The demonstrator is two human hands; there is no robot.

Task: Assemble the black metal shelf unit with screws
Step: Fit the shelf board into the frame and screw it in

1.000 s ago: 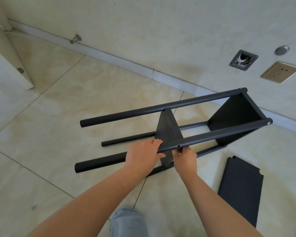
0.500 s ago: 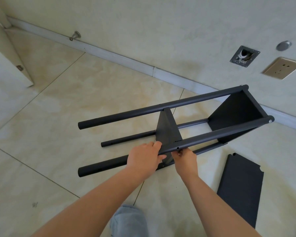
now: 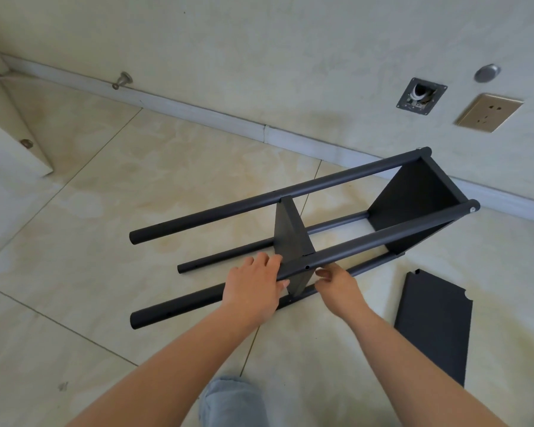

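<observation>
Much of the near upper tube is covered by the left hand [image 3: 253, 291], whose fingers wrap over it, so the left grip is clamped on that tube. The right hand [image 3: 339, 286] sits just right of the middle shelf panel [image 3: 292, 238], below the same tube; its fingers are curled, with one fingertip showing, but whether they pinch a screw or the panel's edge is too small to make out, so I cannot tell the state of the right grip. A small hole shows in the tube between the two hands. The lower edge of the middle panel is hidden behind the tube and the hands. A knee in light denim [image 3: 232, 402] is cut off at the bottom edge, as is a dark object at the bottom right corner.

The black shelf unit [image 3: 367, 241] lies on its side on the floor [image 3: 74, 211], its four tubes running long from the open ends near the left hand up and away to the end panel [image 3: 413, 204] close to the wall. A loose black panel [image 3: 433, 325] lies flat on the floor, right of the right hand.

The floor is glossy cream tile with thin joints. Beyond the unit, a pale skirting board [image 3: 198, 110] carries a metal door stop [image 3: 122, 80]. On the wall above the end panel are a gold socket [image 3: 489, 112], an open pipe fitting [image 3: 421, 93] and a round metal cap [image 3: 487, 73].
</observation>
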